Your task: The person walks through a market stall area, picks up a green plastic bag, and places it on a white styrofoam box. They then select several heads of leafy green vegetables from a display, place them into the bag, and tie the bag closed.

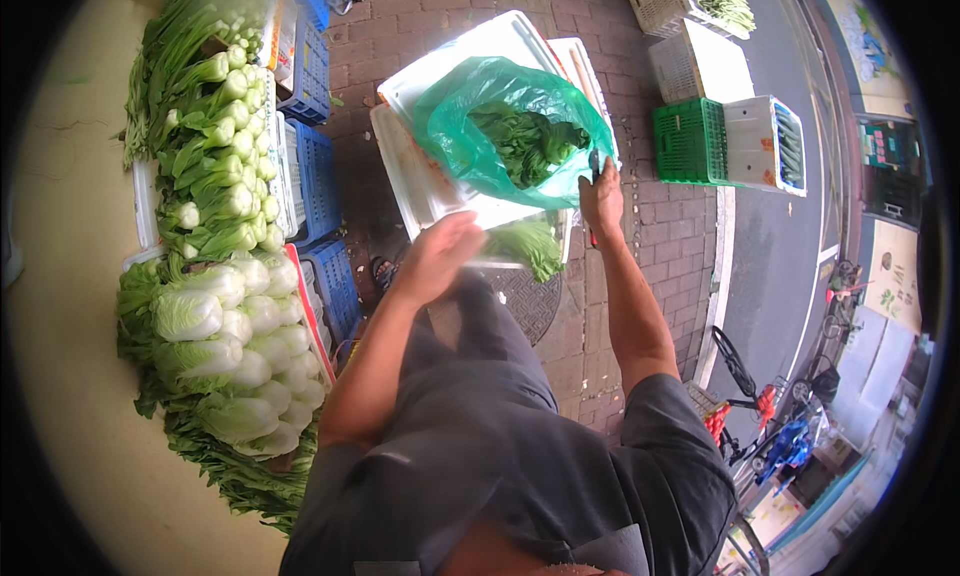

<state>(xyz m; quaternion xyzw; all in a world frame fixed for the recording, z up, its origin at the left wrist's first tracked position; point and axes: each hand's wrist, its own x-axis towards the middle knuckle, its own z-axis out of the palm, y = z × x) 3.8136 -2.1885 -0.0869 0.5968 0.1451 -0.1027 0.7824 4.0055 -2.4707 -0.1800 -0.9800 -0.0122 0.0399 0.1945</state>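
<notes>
My right hand (602, 201) is closed around a slim black-and-red hand tool (595, 166), at the right edge of a green plastic bag (457, 126). What kind of tool it is cannot be told. Dark leafy greens (517, 145) lie in the bag's wide mouth. The bag rests on a white foam lid (495, 40) atop stacked foam boxes. My left hand (442, 257), blurred by motion, is just left of the near edge of the stack. Its fingers are stretched out and nothing shows in them. Lighter leafy greens (529, 246) stick out below the lid, close in front of me.
To the left, pale-stemmed greens (236, 141) and Chinese cabbages (251, 336) are piled above blue plastic crates (315, 178). A green crate (686, 141) and a foam box of cucumbers (757, 141) stand by the kerb. A bicycle (739, 396) is at lower right.
</notes>
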